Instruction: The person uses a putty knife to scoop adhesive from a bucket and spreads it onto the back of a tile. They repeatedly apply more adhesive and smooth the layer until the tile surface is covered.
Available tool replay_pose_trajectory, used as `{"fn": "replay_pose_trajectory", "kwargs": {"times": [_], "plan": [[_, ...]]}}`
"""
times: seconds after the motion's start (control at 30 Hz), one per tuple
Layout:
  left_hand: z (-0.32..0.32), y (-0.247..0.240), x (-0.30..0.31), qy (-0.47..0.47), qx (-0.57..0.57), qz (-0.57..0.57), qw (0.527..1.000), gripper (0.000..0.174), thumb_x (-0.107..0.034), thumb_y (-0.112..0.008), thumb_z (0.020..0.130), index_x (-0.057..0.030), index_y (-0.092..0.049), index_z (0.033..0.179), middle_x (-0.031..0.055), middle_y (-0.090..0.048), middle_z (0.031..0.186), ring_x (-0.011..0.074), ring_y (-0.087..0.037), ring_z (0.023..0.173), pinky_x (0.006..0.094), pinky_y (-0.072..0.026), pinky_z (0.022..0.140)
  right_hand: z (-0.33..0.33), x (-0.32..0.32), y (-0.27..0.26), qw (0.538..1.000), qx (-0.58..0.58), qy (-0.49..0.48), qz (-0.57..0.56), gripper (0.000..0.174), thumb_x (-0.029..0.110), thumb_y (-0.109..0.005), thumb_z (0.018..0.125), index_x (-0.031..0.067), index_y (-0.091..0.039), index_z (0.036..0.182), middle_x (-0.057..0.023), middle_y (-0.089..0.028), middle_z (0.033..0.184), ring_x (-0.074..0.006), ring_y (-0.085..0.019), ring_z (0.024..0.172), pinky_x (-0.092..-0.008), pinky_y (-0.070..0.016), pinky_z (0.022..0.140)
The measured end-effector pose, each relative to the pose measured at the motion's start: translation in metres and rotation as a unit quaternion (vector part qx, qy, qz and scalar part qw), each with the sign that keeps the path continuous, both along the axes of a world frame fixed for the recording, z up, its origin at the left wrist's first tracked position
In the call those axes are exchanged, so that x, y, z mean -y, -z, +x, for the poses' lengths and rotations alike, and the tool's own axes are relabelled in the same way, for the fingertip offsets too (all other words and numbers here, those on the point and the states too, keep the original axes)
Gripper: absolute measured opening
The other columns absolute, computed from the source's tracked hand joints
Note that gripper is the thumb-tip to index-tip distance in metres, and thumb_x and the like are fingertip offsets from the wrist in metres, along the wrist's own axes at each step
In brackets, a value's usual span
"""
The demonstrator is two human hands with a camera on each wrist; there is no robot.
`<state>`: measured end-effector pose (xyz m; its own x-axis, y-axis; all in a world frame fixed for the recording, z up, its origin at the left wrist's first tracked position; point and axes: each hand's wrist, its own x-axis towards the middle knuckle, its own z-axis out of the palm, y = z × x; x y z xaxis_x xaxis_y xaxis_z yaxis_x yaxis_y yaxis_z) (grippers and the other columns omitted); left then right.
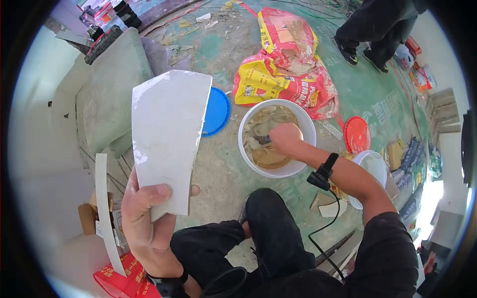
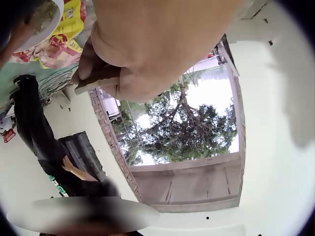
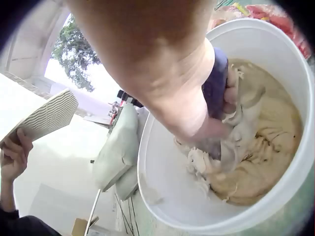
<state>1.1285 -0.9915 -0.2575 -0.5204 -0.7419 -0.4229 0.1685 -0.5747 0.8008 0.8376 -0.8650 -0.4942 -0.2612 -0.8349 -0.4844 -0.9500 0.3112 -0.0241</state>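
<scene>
My left hand (image 1: 149,223) grips a cut piece of tile (image 1: 169,124) by its narrow lower end, thumb across the pale smooth face. In the right wrist view the ribbed back of this tile shows. To the right stands a white bucket (image 1: 278,173) holding thick beige-grey paste (image 1: 268,158). My right hand (image 1: 287,139) is inside the bucket, its fingers curled round the dark blue handle (image 3: 215,83) of a scraper-like tool. Smeared paste covers the tool's lower part, so its blade shape is hidden.
Beyond the bucket lies a torn red and yellow bag (image 1: 263,82). A blue lid (image 1: 216,113) is behind the tile; a red lid (image 1: 357,134) and another white bucket (image 1: 375,166) stand right. Another person (image 1: 380,25) stands at the back right. A pale strip (image 1: 106,208) leans at left.
</scene>
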Motion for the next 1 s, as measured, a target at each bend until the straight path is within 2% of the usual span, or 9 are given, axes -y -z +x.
{"fn": "replay_pose_trajectory", "kwargs": {"times": [0.23,0.3,0.43,0.5,0.6,0.83,0.93,1.0], "plan": [[0.006,-0.003,-0.004,0.000,0.010,-0.006,1.000,0.068,-0.006,-0.070,0.071,0.0112,-0.050,0.134,0.0221,-0.068,0.112,0.0322,-0.073,0.091,0.0459,-0.0655,0.078,0.019,0.000,0.016,1.000,-0.020,0.001,-0.012,0.016,0.014,-0.068,0.087,0.0100,-0.082,0.092,-0.0110,-0.079,0.090,-0.0278,-0.078,0.085,-0.0427,-0.0608,0.073],[0.007,-0.003,-0.003,0.019,0.003,-0.004,1.000,0.069,-0.006,-0.072,0.071,0.0112,-0.051,0.134,0.0216,-0.068,0.112,0.0315,-0.073,0.093,0.0460,-0.0656,0.078,0.019,-0.002,0.026,0.995,-0.070,-0.037,-0.055,0.016,0.016,-0.068,0.087,0.0107,-0.082,0.092,-0.0103,-0.079,0.090,-0.0268,-0.078,0.085,-0.0419,-0.0607,0.071],[0.006,-0.004,-0.008,-0.002,0.007,-0.003,1.000,0.069,-0.006,-0.072,0.071,0.0111,-0.051,0.134,0.0213,-0.068,0.114,0.0311,-0.073,0.094,0.0463,-0.0654,0.079,0.020,-0.001,0.008,0.998,-0.059,-0.009,-0.024,0.015,0.016,-0.069,0.087,0.0112,-0.082,0.091,-0.0096,-0.079,0.089,-0.0271,-0.078,0.085,-0.0425,-0.0607,0.070],[0.004,-0.005,-0.011,-0.006,-0.004,-0.004,1.000,0.070,-0.006,-0.072,0.071,0.0114,-0.051,0.135,0.0213,-0.068,0.115,0.0311,-0.073,0.096,0.0470,-0.0652,0.081,0.021,-0.009,-0.005,0.996,-0.038,0.076,-0.040,0.014,0.015,-0.068,0.087,0.0105,-0.081,0.090,-0.0104,-0.079,0.089,-0.0283,-0.078,0.084,-0.0436,-0.0607,0.070],[0.006,-0.004,-0.009,0.015,-0.001,0.001,1.000,0.071,-0.005,-0.072,0.072,0.0108,-0.050,0.138,0.0208,-0.068,0.117,0.0312,-0.073,0.099,0.0471,-0.0654,0.083,0.010,-0.022,0.011,0.997,-0.037,0.065,-0.027,0.013,0.015,-0.069,0.085,0.0096,-0.081,0.089,-0.0123,-0.078,0.089,-0.0302,-0.077,0.084,-0.0441,-0.0609,0.071],[-0.004,-0.005,-0.014,0.015,-0.013,0.008,1.000,0.068,-0.003,-0.071,0.073,0.0084,-0.051,0.137,0.0206,-0.068,0.118,0.0311,-0.072,0.101,0.0481,-0.0647,0.083,0.008,-0.016,0.001,0.993,-0.007,0.108,-0.036,0.016,0.017,-0.071,0.082,0.0085,-0.081,0.092,-0.0154,-0.078,0.091,-0.0320,-0.077,0.085,-0.0440,-0.0615,0.074],[-0.006,-0.002,-0.014,0.019,-0.014,0.009,1.000,0.068,-0.002,-0.071,0.073,0.0088,-0.051,0.137,0.0212,-0.068,0.118,0.0320,-0.072,0.101,0.0492,-0.0645,0.084,0.004,-0.012,0.013,0.994,0.023,0.106,-0.019,0.024,0.020,-0.073,0.078,0.0062,-0.080,0.096,-0.0178,-0.078,0.094,-0.0345,-0.077,0.086,-0.0463,-0.0616,0.077],[-0.006,-0.003,-0.016,0.023,-0.015,0.011,1.000,0.068,-0.002,-0.071,0.073,0.0090,-0.051,0.136,0.0215,-0.068,0.118,0.0321,-0.072,0.100,0.0491,-0.0643,0.084,-0.005,-0.023,0.030,0.977,0.105,0.163,-0.088,0.024,0.026,-0.076,0.073,0.0039,-0.078,0.083,-0.0217,-0.074,0.084,-0.0398,-0.074,0.081,-0.0513,-0.0590,0.074]]}}
